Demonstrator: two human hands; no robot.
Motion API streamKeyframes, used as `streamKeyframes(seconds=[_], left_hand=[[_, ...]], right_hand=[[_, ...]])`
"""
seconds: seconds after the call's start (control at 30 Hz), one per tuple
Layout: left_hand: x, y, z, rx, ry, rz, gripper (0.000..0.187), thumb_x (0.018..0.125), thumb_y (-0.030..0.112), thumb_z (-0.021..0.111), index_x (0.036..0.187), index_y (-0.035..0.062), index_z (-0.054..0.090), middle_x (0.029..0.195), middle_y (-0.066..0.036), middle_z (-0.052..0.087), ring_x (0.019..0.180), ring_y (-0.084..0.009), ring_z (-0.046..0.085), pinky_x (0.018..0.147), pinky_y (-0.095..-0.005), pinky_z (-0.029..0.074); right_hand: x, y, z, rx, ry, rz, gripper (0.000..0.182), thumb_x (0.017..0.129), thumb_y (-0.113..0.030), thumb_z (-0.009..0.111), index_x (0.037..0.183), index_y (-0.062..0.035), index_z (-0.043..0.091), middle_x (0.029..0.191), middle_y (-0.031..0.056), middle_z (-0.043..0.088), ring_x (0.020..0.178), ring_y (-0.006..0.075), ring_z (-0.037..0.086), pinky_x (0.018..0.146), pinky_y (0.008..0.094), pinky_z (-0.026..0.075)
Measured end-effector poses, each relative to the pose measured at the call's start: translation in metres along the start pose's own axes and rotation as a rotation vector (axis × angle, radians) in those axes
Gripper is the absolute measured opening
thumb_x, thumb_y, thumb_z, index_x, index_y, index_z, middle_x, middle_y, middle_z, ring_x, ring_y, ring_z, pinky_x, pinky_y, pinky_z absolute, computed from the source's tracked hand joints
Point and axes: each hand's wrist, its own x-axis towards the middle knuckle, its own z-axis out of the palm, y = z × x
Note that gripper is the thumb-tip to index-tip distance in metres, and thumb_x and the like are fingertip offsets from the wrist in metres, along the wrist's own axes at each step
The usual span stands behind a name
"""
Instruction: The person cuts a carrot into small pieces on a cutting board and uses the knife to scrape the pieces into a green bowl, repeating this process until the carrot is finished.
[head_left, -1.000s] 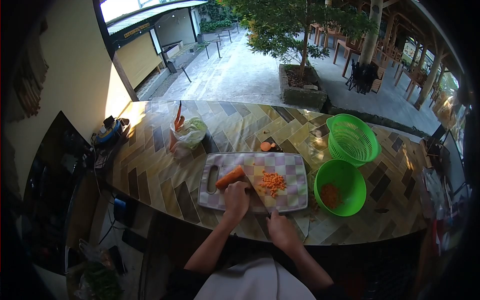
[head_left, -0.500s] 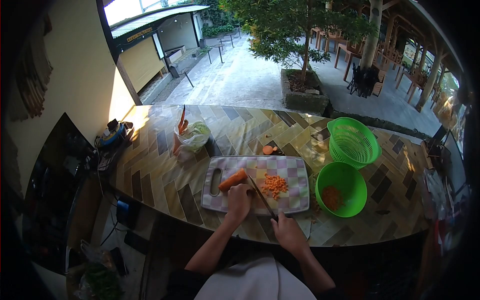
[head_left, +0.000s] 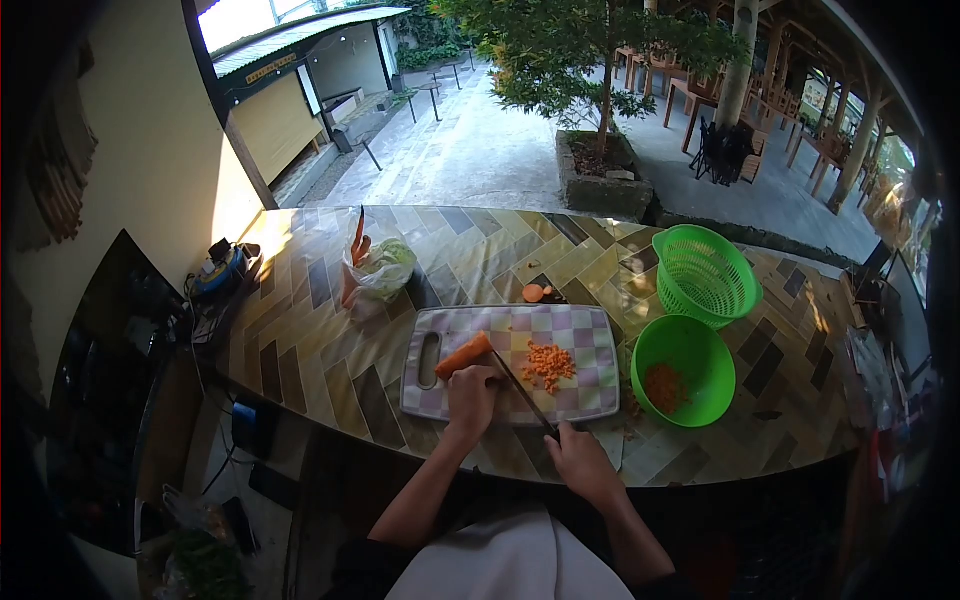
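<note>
Well, the carrot (head_left: 463,354) looks thick and orange, blunt at its right end, held by the left hand (head_left: 471,398), while the right hand (head_left: 584,463) clasps a knife (head_left: 524,388).

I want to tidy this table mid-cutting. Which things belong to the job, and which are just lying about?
In the job:
knife, in the right hand
carrot, at the left hand
cutting board
diced carrot
green bowl of orange bits

Apparently lying about:
green colander, behind the bowl
plastic bag of vegetables
orange pieces beyond the board
blue object, far left
</note>
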Motion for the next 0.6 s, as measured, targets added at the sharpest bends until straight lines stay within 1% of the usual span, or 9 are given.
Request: streamKeyframes(seconds=[0.17,0.37,0.47,0.57,0.6], left_hand=[[-0.003,-0.012,0.006,0.004,0.046,0.11,0.019,0.074,-0.003,0.063,0.088,0.0018,0.075,0.09,-0.019,0.07,0.091,-0.0353,0.066,0.085,-0.0426,0.051],[-0.007,-0.003,0.005,0.046,0.08,0.092,0.019,0.075,-0.003,0.062,0.089,0.0018,0.075,0.088,-0.019,0.068,0.09,-0.0365,0.065,0.085,-0.0438,0.05],[-0.005,0.003,0.001,0.083,0.043,0.077,0.02,0.074,-0.003,0.062,0.089,0.0012,0.075,0.087,-0.019,0.067,0.09,-0.0363,0.065,0.086,-0.0435,0.05],[-0.004,0.0,0.001,0.045,0.014,0.061,0.02,0.073,-0.003,0.063,0.089,0.0004,0.075,0.088,-0.019,0.068,0.091,-0.0362,0.065,0.086,-0.0431,0.05],[-0.003,-0.002,0.002,0.039,0.028,0.085,0.02,0.072,-0.003,0.063,0.088,0.0,0.074,0.089,-0.019,0.068,0.09,-0.0363,0.065,0.086,-0.0431,0.05]], right_hand=[[0.0,-0.004,-0.003,-0.011,-0.017,0.021,0.033,0.099,-0.027,0.053,0.099,0.0061,0.053,0.082,0.0319,0.064,0.084,0.049,0.062,0.076,0.0568,0.047],[-0.002,-0.007,-0.006,-0.024,-0.015,0.034,0.033,0.099,-0.027,0.053,0.1,0.0058,0.053,0.083,0.0312,0.065,0.085,0.0481,0.063,0.076,0.0561,0.048],[-0.004,-0.007,-0.004,-0.048,-0.01,0.036,0.033,0.099,-0.027,0.053,0.099,0.0055,0.053,0.082,0.0305,0.065,0.084,0.0477,0.063,0.075,0.0556,0.048],[-0.006,-0.006,-0.002,-0.044,0.001,0.035,0.033,0.099,-0.028,0.052,0.098,0.0053,0.052,0.081,0.0303,0.064,0.083,0.0477,0.063,0.074,0.0557,0.047],[-0.008,-0.007,-0.003,-0.035,-0.001,0.036,0.033,0.099,-0.028,0.052,0.097,0.0053,0.052,0.081,0.0302,0.064,0.083,0.0477,0.063,0.073,0.0559,0.047]])
